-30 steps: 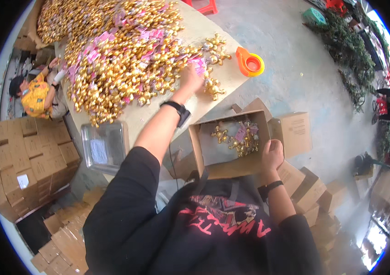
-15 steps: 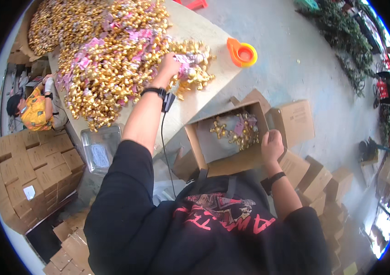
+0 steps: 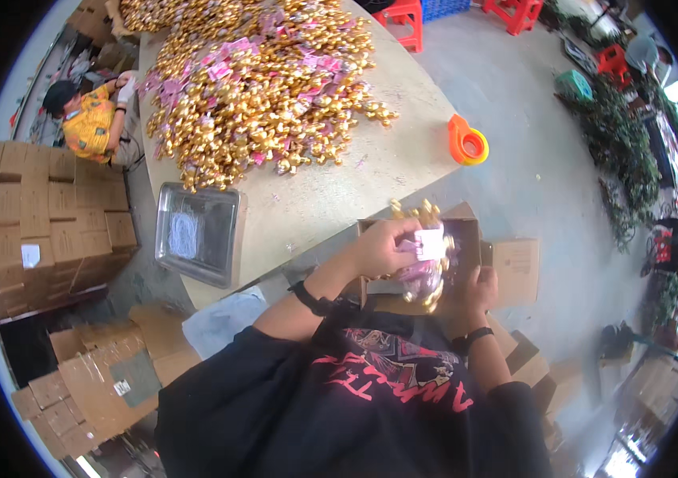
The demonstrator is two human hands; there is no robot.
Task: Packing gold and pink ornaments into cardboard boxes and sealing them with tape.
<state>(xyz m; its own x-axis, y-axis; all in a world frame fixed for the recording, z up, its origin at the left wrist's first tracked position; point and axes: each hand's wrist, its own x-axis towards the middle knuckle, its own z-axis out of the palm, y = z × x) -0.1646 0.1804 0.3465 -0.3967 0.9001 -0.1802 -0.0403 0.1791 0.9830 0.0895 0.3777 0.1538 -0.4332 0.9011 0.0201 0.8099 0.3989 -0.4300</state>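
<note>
Over the open cardboard box [image 3: 474, 231] my left hand [image 3: 387, 248] is closed on a bunch of shiny gold ball sprays [image 3: 428, 296]. Pink and white tags show among them, and the bunch is slightly blurred. At the right side of this box, my right hand [image 3: 479, 290] has its fingers closed on the cardboard edge. The bunch and my left arm hide most of the inside of the box. A large heap of similar gold sprays with pink tags [image 3: 275, 103] covers much of the table [image 3: 387, 171].
An orange and yellow tape dispenser [image 3: 467, 143] sits at the table's right edge. A clear tray [image 3: 230, 239] holding white strings is at the near left corner. Stacked cartons [image 3: 52, 207] stand at left, near a person in a yellow shirt [image 3: 88, 127]. Red stools [image 3: 403, 22] are at the back.
My left hand has come from the heap to above the box, bringing a bunch of gold sprays. My right hand stays at the box's right side. The whole view has shifted.
</note>
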